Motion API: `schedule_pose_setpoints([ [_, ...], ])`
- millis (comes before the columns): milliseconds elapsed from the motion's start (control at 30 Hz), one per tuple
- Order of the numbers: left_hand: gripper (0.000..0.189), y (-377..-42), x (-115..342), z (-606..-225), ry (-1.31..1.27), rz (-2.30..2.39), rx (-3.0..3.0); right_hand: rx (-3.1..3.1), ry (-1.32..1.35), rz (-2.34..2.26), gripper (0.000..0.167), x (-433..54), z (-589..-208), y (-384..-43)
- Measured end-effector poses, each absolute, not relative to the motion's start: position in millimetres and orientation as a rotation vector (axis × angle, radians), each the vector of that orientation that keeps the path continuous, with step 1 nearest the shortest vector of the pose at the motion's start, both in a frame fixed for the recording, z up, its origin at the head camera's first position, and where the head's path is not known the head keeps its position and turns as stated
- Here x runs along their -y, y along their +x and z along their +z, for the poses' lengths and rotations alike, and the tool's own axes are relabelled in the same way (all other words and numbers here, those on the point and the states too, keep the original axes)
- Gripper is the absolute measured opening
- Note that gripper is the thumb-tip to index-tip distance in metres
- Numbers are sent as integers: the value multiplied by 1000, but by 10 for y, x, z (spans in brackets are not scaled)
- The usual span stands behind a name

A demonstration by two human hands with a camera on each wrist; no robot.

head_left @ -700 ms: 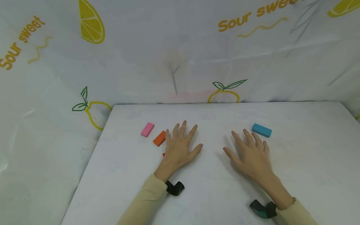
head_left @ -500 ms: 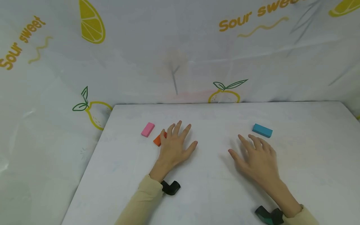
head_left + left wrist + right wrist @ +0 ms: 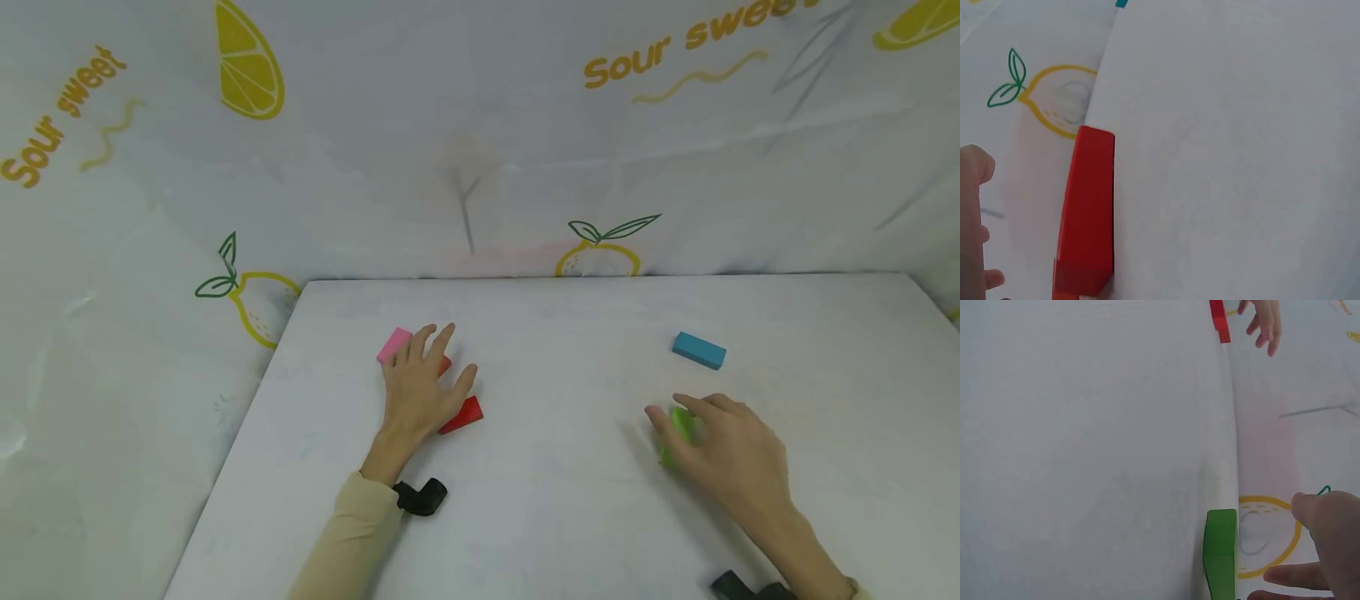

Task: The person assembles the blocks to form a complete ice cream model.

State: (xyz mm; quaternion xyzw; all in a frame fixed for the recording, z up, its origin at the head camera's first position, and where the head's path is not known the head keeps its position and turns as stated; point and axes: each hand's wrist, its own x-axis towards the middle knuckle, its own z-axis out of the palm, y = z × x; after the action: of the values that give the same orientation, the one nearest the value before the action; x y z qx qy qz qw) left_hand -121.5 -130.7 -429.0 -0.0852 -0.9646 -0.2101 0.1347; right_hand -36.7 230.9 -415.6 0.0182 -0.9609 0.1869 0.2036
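The right hand (image 3: 731, 450), gripping nothing, is hovering over the green block (image 3: 1222, 550), which is lying below its parted thumb and fingers, long axis partly hidden. The left hand (image 3: 414, 396), also empty, is hanging by the red block (image 3: 467, 415).

blocks (image 3: 393, 342) (image 3: 445, 366) (image 3: 466, 414) (image 3: 699, 351) (image 3: 682, 422): 5 | grips (image 3: 416, 392) (image 3: 738, 446): 2 | black wrist devices (image 3: 422, 497) (image 3: 738, 587): 2 | white tabletop (image 3: 562, 433): 1

left blocks (image 3: 463, 415): on the table (image 3: 555, 467), bunched around left hand (image 3: 411, 392)
far-right block (image 3: 699, 350): out past right hand (image 3: 738, 454)
near-right block (image 3: 682, 425): kinda under right hand
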Motion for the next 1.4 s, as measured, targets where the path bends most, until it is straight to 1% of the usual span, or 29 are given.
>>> schedule_pose_setpoints([
  [100,64,-1233,1423,-4329,-192,-678,2753,2733,5,524,48,-2351,-4148,-325],
  [233,65,-1267,1581,-4368,-98,-760,2690,2754,-21,506,46,-2391,-4153,-282],
  [400,63,-1318,1726,-4397,33,-805,2637,2791,-64,494,48,-2422,-4158,-269],
  [500,62,-1331,1773,-4420,94,-845,2628,2801,-73,497,49,-2433,-4162,-267],
  [667,64,-1328,1818,-4509,170,-941,2619,2837,-108,493,53,-2439,-4157,-255],
  [867,64,-1332,1845,-4582,182,-959,2596,2880,-116,514,56,-2415,-4148,-253],
  [1100,61,-1332,1846,-4583,172,-974,2590,2916,-105,556,46,-2380,-4154,-265],
  [1300,53,-1352,1861,-4598,221,-991,2607,2953,-104,702,46,-2351,-4149,-282],
  [1400,49,-1369,1871,-4605,242,-1024,2585,2954,-97,738,42,-2326,-4149,-290],
])
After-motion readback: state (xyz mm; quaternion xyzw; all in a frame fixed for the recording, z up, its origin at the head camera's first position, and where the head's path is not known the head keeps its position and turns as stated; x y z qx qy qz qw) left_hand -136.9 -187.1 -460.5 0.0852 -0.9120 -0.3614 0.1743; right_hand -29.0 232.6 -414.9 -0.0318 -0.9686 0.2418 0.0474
